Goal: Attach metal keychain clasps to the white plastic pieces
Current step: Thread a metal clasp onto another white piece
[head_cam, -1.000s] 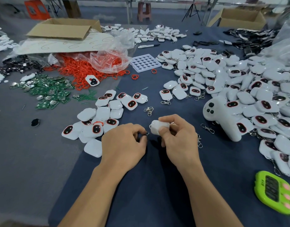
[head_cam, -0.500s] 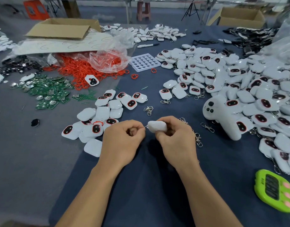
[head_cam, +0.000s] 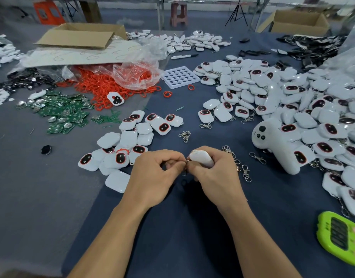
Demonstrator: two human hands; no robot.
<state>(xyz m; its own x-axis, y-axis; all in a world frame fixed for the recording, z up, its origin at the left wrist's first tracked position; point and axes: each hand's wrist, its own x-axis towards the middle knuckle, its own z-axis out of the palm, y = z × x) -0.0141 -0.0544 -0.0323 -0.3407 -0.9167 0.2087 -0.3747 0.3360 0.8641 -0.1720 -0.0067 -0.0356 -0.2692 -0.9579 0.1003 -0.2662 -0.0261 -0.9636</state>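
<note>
My right hand (head_cam: 214,177) grips a white plastic piece (head_cam: 200,157) above the dark blue cloth. My left hand (head_cam: 152,177) pinches a small metal clasp (head_cam: 186,164) right at the piece's left end; most of the clasp is hidden by my fingers. Several loose metal clasps (head_cam: 237,163) lie just right of my hands, and one more clasp (head_cam: 184,135) lies ahead of them. A small heap of white pieces with dark oval windows (head_cam: 132,145) sits to the left of my hands.
A large heap of white pieces (head_cam: 293,109) fills the right side, with a white controller-shaped object (head_cam: 277,145) at its edge. A green timer (head_cam: 341,239) lies at the near right. Red rings (head_cam: 104,85), green circuit boards (head_cam: 60,113), a white tray (head_cam: 179,77) and a cardboard box (head_cam: 80,35) lie farther back.
My hands have drawn closer together, so the clasp now meets the end of the white piece. The piece has turned slightly in my right hand.
</note>
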